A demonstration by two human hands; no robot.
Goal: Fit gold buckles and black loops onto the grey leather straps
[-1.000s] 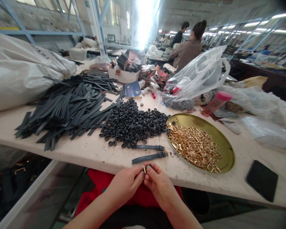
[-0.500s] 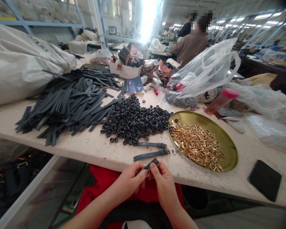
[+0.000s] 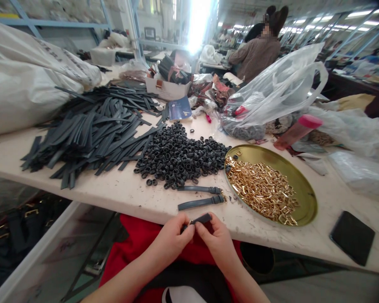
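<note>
At the table's front edge my left hand [image 3: 177, 230] and my right hand [image 3: 214, 230] are closed on one dark strap [image 3: 202, 218]. A bit of gold metal, seemingly a buckle, shows by the left fingertips; the rest is hidden by my fingers. Just beyond lie two dark straps [image 3: 200, 201] with gold buckles at their right ends. Behind these spreads a heap of small black loops [image 3: 183, 155]. To the right, a round gold-coloured tray [image 3: 306, 198] holds many gold buckles [image 3: 262, 189].
Many loose dark strips [image 3: 94, 130] are piled at left beside a big white sack [image 3: 25, 88]. A black phone-like slab [image 3: 352, 237] lies at right. Farther back are a blue booklet [image 3: 180, 109], a clear plastic bag [image 3: 271, 92] and a pink-capped tube [image 3: 298, 131]. A person [image 3: 255, 54] is in the background.
My right thumb has slid down from the top of the strap to its near edge, close to the left fingertips. The strap now lies flatter. The view has shifted slightly.
</note>
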